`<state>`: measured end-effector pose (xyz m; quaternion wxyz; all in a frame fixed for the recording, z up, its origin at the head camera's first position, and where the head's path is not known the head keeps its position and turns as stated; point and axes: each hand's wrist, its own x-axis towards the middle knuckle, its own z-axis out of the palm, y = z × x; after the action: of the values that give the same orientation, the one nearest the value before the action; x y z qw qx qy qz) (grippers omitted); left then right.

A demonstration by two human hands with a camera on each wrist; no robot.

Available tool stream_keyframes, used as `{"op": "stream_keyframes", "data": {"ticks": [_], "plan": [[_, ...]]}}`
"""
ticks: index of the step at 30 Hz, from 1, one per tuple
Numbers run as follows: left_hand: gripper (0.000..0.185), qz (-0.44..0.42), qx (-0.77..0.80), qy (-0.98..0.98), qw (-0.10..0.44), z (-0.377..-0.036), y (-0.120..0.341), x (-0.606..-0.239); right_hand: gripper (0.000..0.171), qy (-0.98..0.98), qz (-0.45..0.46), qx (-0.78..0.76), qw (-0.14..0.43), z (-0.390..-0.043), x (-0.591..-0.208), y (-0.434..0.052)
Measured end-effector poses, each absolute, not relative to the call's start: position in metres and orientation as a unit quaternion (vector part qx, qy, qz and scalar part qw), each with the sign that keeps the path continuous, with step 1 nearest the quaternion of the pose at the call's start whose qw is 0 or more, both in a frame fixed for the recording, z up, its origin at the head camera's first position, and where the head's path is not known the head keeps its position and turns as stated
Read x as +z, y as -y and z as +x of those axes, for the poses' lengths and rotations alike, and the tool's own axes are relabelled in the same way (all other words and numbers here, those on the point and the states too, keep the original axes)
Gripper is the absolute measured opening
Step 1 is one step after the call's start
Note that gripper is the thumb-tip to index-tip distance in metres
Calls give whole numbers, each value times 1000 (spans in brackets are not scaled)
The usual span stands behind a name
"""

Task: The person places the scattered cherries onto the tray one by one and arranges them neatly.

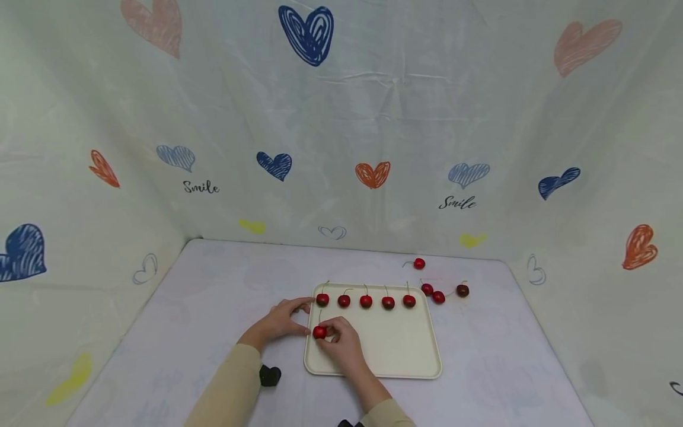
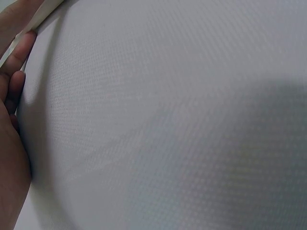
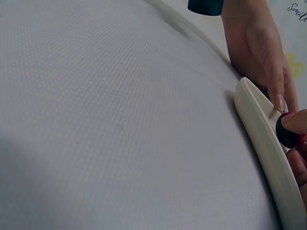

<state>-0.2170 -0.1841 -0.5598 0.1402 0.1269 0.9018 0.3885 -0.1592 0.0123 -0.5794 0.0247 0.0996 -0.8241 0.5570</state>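
Head view: illumination soft and even, moderately bright; faint sheen along creases in the backdrop [image 1: 392, 95]. Cherries [image 1: 366, 302] distinct, fine detail limited. Left wrist view: dim, grey; broad diffuse shadow at lower right, narrower band beside the left hand [image 2: 10, 143]. Right wrist view: dim, cool-toned; lower-left darkened, shadow along the tray's [image 3: 266, 143] outer wall.

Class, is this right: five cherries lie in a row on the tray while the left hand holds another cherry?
Not the left hand: the head view shows the right hand holding the other cherry. Five cherries do lie in a row on the tray.
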Motion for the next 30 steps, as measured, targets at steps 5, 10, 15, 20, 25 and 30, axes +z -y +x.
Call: {"op": "stream_keyframes", "data": {"ticks": [5,10,15,20,25,30], "plan": [[74,129,385,-903,141,-217,184,-561,22,825,104,555,32,-160,-581,-12],[74,120,382,-905,146,-217,184,-559,22,826,104,553,33,-160,-581,-11],[74,124,379,-906,144,-217,184,-559,22,825,107,553,37,-160,-583,-11],[73,124,381,-905,145,-217,184,-560,22,825,115,552,44,-160,-584,-12],[73,121,381,-905,143,-218,184,-560,21,823,142,545,74,-160,-585,-12],[73,120,378,-907,141,-218,183,-560,22,824,136,545,66,-160,-584,-12]]}}
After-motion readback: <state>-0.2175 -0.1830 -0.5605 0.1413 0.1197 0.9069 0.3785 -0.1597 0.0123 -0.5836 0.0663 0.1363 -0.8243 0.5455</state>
